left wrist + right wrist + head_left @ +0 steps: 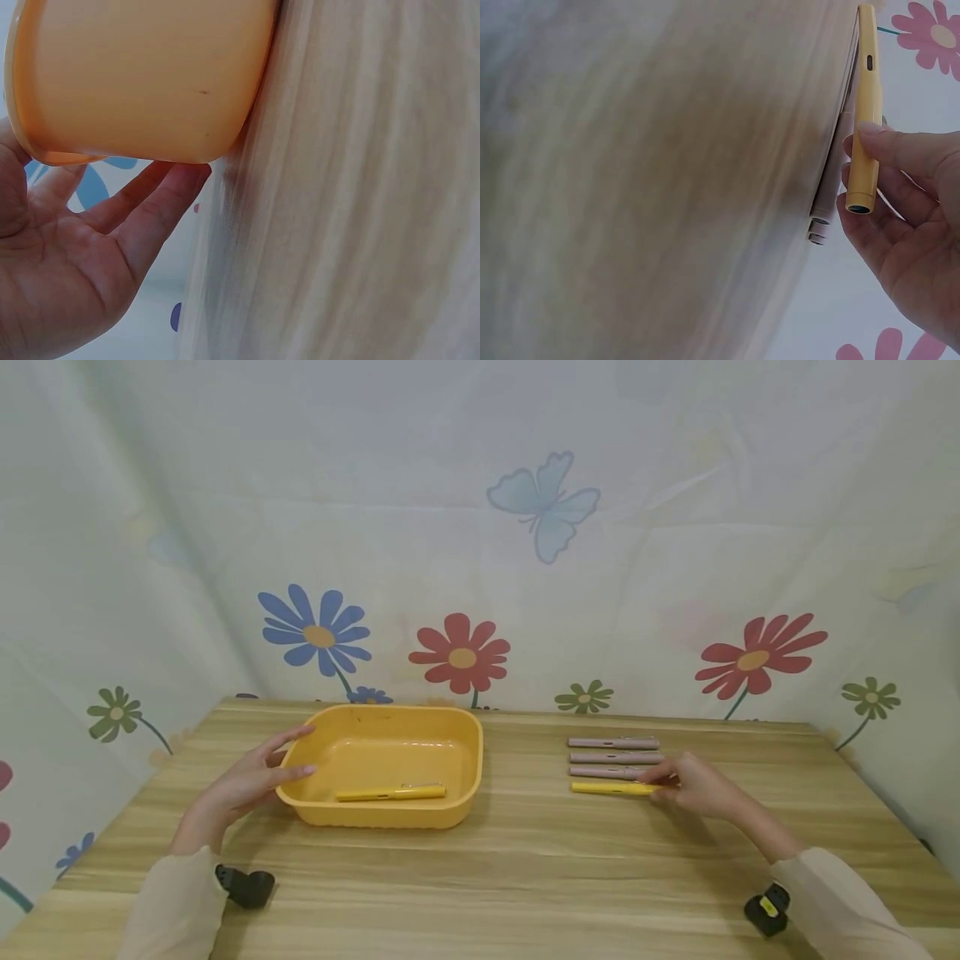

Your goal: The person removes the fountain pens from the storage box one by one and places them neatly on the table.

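My left hand [243, 781] holds the left end of a yellow plastic basin [378, 818], with digits over its rim. In the left wrist view, other fingers [154, 217] rest against the basin's outer wall [150, 82]. One yellow pen [392, 793] lies inside the basin. On the right, my right hand [697, 787] pinches a second yellow pen [607, 787] near its right end, thumb on top in the right wrist view. Just behind that pen lie three pinkish-grey pens [611, 757] in a row, the nearest partly covered by my fingers.
The wood-grain table [495, 893] ends at the back against a pale curtain [420, 552] printed with flowers and a butterfly. Black wrist cameras sit on the left wrist [247, 887] and the right wrist [768, 910].
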The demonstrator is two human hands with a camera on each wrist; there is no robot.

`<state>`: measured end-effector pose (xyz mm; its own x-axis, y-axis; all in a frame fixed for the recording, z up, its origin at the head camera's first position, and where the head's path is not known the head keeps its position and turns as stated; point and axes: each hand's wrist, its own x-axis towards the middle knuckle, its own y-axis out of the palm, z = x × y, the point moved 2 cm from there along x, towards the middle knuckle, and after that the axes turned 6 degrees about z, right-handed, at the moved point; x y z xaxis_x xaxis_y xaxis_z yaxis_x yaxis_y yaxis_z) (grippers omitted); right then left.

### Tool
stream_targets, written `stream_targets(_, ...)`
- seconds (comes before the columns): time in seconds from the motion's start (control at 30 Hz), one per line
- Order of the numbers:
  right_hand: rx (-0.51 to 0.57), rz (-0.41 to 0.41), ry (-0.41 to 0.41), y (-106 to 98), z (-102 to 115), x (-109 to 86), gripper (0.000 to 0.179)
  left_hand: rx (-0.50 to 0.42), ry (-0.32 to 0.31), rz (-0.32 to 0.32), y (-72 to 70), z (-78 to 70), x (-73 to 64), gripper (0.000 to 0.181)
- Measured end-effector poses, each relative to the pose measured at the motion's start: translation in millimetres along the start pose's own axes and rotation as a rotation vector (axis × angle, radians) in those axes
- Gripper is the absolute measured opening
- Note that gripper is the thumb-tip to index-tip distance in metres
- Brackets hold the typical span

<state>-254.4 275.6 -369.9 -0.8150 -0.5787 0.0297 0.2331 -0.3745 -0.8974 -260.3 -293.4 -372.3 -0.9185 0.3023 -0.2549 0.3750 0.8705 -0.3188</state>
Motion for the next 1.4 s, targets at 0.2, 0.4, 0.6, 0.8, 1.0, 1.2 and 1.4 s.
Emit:
stream_targets(0.2,-0.014,0.023,-0.007,-0.1,-0.2,0.2,0.017,0.0,0.005,0.002,0.2,-1.5,-0.9,0.079)
stream_targets(0.4,-0.024,0.021,-0.02,1.1,0.0,0.5,0.016,0.019,-0.008,-0.009,0.2,-0.7,-0.6,0.08)
stream_targets(0.6,-0.022,0.026,-0.039,1.9,-0.1,0.5,0.016,-0.005,0.006,0.0,-1.0,0.2,-0.6,0.08)
stream_targets(0.8,-0.04,0.016,-0.032,2.6,-0.7,1.0,0.016,-0.01,0.013,0.002,-0.7,-1.0,-1.4,0.08)
stream_targets(1.0,-0.04,0.013,-0.027,4.5,-2.7,1.5,0.016,0.023,-0.004,-0.01,1.4,-2.3,-1.8,0.08)
stream_targets(1.2,-0.047,0.011,-0.053,4.6,-4.4,1.3,0.016,0.025,-0.006,-0.013,2.2,-2.7,-1.9,0.08)
stream_targets(1.4,-0.05,0.012,-0.056,4.3,-1.4,1.4,0.016,0.002,0.018,0.002,1.1,-2.2,-2.4,0.079)
